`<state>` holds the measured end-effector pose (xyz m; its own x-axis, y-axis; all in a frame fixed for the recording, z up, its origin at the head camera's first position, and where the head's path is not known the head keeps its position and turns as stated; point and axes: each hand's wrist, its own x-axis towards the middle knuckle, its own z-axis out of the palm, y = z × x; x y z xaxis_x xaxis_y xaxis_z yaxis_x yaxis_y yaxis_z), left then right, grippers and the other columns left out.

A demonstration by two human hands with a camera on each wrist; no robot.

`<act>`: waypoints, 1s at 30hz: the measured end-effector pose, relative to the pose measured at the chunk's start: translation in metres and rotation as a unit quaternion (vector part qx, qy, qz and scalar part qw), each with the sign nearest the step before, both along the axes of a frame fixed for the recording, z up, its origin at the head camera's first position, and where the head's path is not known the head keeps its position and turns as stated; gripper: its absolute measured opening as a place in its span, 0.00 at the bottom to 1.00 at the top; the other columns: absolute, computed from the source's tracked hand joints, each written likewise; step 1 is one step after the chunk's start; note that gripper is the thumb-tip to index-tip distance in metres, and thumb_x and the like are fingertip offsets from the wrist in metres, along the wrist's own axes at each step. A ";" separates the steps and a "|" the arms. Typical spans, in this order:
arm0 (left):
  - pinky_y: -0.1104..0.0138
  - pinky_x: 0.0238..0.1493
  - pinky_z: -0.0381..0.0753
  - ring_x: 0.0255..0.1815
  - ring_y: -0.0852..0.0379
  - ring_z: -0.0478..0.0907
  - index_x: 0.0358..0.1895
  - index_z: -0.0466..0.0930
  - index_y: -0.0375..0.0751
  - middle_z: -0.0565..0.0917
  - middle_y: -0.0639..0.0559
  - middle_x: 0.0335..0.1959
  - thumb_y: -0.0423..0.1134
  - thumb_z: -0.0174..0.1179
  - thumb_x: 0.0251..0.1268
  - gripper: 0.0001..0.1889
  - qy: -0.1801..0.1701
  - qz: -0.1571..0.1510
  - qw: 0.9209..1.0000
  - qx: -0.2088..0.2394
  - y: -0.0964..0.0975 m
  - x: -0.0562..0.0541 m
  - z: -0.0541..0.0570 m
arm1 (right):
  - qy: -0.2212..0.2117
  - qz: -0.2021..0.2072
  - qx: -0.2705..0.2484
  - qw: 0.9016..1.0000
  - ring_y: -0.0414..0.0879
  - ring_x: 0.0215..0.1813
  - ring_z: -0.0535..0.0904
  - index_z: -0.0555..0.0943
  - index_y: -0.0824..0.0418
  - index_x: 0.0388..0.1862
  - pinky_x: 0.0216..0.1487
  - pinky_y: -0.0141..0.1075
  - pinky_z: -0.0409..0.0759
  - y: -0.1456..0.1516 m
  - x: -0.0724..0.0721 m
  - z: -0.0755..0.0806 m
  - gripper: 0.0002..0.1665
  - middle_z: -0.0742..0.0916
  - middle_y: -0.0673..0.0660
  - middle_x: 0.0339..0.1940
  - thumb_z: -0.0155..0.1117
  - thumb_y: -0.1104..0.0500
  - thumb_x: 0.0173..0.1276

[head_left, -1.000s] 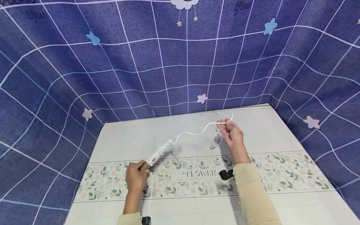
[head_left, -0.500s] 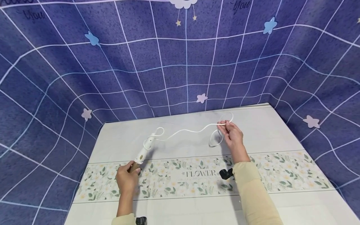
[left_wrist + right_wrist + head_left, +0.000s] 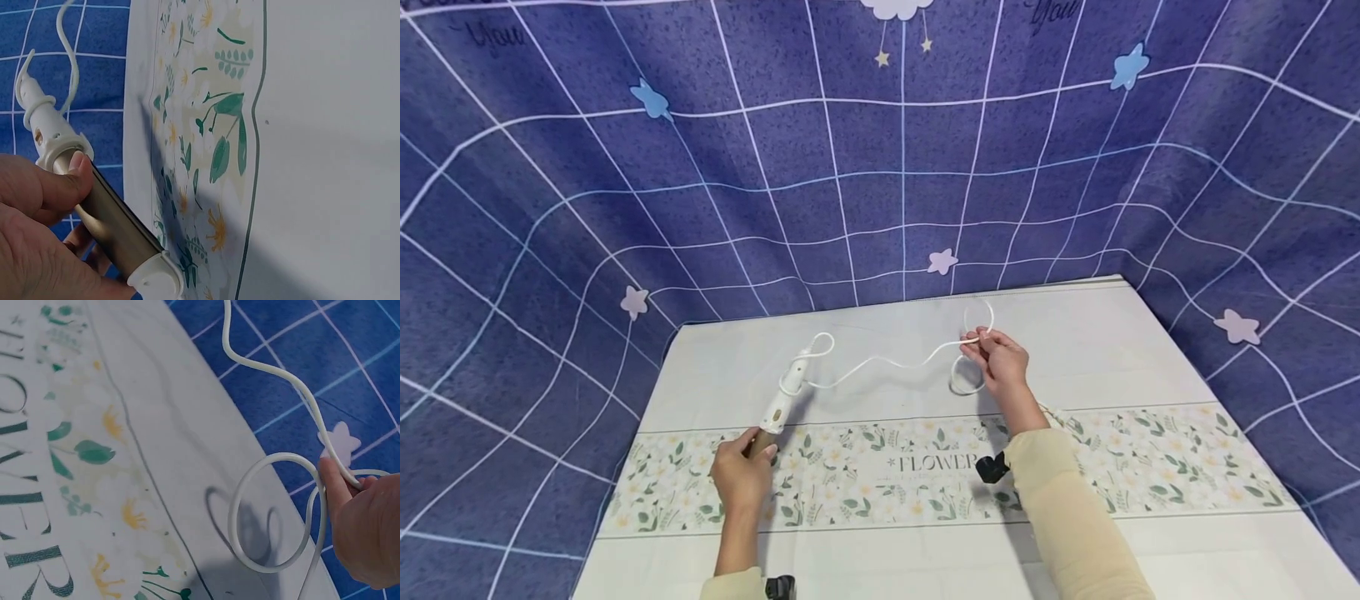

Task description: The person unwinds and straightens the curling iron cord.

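Observation:
My left hand (image 3: 741,475) grips a hair iron (image 3: 786,400) by its gold barrel, fingers and thumb wrapped round it. In the left wrist view the gold barrel (image 3: 119,231) ends in a white cap, and the white handle (image 3: 50,122) points away from the hand. White cord is looped round that handle. From there the cord (image 3: 880,360) runs in a slack wave to my right hand (image 3: 1006,367), which pinches it between thumb and fingers. In the right wrist view a loop of cord (image 3: 234,515) hangs below the fingertips, casting a shadow.
Under both hands lies a white table cover (image 3: 1150,350) with a flower-printed band (image 3: 1172,458). A blue grid-patterned curtain (image 3: 865,200) with stars rises behind and at both sides. More cord (image 3: 1052,412) shows beside the right wrist.
My left hand has carried the hair iron to the left and turned its handle end further upright. The right hand has shifted slightly left with the cord, which now sags more.

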<state>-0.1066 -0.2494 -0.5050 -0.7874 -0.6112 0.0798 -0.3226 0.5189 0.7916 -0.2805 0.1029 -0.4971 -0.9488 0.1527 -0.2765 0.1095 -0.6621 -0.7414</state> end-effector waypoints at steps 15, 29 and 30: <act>0.46 0.48 0.72 0.46 0.32 0.75 0.57 0.77 0.31 0.75 0.31 0.45 0.27 0.65 0.57 0.22 -0.006 0.004 1.000 -0.003 0.000 0.001 0.001 | -0.044 0.050 0.062 0.996 0.55 0.43 0.85 0.70 0.81 0.56 0.54 0.45 0.77 -0.026 0.000 -0.024 0.18 0.85 0.65 0.36 0.53 0.72 0.71; 0.46 0.48 0.72 0.46 0.32 0.75 0.56 0.79 0.31 0.75 0.31 0.45 0.27 0.65 0.57 0.21 -0.008 -0.005 1.000 0.005 0.002 0.001 0.000 | -0.059 0.072 0.088 0.992 0.54 0.43 0.86 0.69 0.81 0.61 0.55 0.44 0.77 -0.029 0.000 -0.036 0.22 0.85 0.68 0.40 0.55 0.72 0.70; 0.46 0.48 0.72 0.46 0.32 0.75 0.56 0.78 0.31 0.75 0.31 0.45 0.27 0.65 0.57 0.21 -0.008 -0.006 1.000 0.004 0.001 0.001 0.000 | -0.061 0.074 0.089 0.991 0.53 0.42 0.86 0.69 0.80 0.61 0.55 0.44 0.77 -0.029 0.000 -0.036 0.22 0.85 0.66 0.39 0.55 0.72 0.69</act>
<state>-0.1053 -0.2480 -0.5048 -0.7960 -0.6020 0.0628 -0.3283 0.5166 0.7908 -0.2801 0.0740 -0.5336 -0.9259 0.0713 -0.3710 0.2909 -0.4920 -0.8206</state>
